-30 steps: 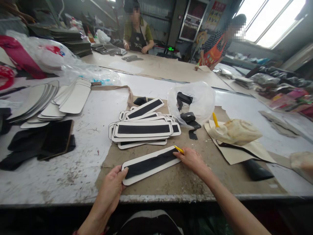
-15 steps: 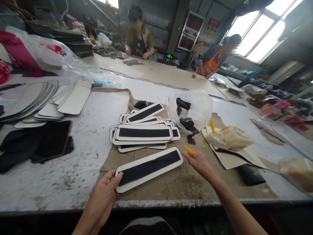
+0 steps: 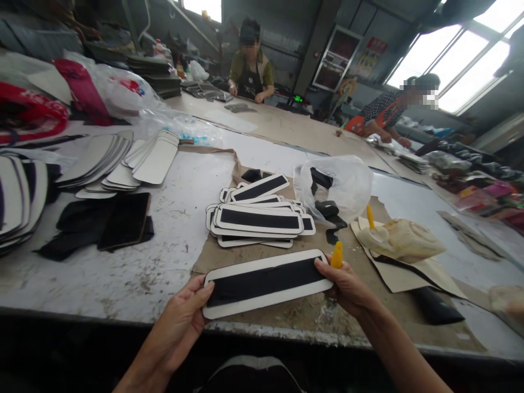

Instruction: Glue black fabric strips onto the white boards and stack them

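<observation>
L hand [image 3: 185,321] grip clamped on left end of black-striped white panel [image 3: 266,282], thumb on top; R hand [image 3: 347,286] grip closed on its right end, w/ yellow-handled tool [image 3: 337,255] also tucked in that hand, sticking up; panel sits crosswise at near edge of bench [image 3: 172,218], over brown sheet [image 3: 245,252]; can't tell if lifted or resting; stack of like panels [image 3: 257,219] just beyond; clear plastic bag [image 3: 350,183] w/ black pieces to stack's right.
</observation>
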`<act>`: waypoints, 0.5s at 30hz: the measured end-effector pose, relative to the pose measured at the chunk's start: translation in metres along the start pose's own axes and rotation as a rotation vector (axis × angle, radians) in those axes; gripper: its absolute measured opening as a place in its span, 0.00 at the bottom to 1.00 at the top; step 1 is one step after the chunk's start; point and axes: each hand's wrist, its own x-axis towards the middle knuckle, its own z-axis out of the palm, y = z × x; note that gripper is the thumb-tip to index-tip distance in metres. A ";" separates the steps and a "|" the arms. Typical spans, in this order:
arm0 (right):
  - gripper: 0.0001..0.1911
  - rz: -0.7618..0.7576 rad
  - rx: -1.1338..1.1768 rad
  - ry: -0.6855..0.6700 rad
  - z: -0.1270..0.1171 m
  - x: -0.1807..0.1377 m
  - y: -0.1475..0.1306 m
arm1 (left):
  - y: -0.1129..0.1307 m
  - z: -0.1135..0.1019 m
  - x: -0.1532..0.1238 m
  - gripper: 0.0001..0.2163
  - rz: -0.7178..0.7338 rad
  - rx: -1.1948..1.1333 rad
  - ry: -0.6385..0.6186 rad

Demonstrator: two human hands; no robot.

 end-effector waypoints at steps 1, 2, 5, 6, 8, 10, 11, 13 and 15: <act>0.23 0.010 0.042 0.000 0.000 -0.002 0.000 | 0.000 -0.001 0.000 0.10 -0.016 -0.018 -0.012; 0.23 0.019 0.072 -0.001 0.000 -0.003 0.000 | -0.001 -0.002 -0.001 0.10 -0.027 -0.036 -0.022; 0.23 0.029 0.106 0.015 0.002 -0.005 0.000 | -0.002 -0.003 -0.001 0.09 -0.026 -0.069 -0.063; 0.22 0.029 0.100 0.026 0.002 -0.005 0.000 | -0.003 -0.004 -0.001 0.09 -0.020 -0.073 -0.074; 0.22 0.024 0.059 0.043 0.004 -0.004 -0.001 | -0.002 -0.005 -0.001 0.09 0.001 -0.080 -0.083; 0.22 0.010 -0.012 0.054 0.006 -0.003 -0.001 | -0.001 -0.006 -0.003 0.06 0.032 -0.099 -0.081; 0.22 0.000 -0.051 0.062 0.008 -0.003 -0.001 | 0.000 -0.007 -0.003 0.04 0.047 -0.118 -0.087; 0.21 -0.020 -0.110 0.086 0.011 -0.002 0.000 | 0.001 -0.008 -0.005 0.07 0.064 -0.165 -0.115; 0.21 -0.032 -0.128 0.101 0.016 -0.002 0.002 | -0.001 -0.008 -0.007 0.12 0.080 -0.199 -0.146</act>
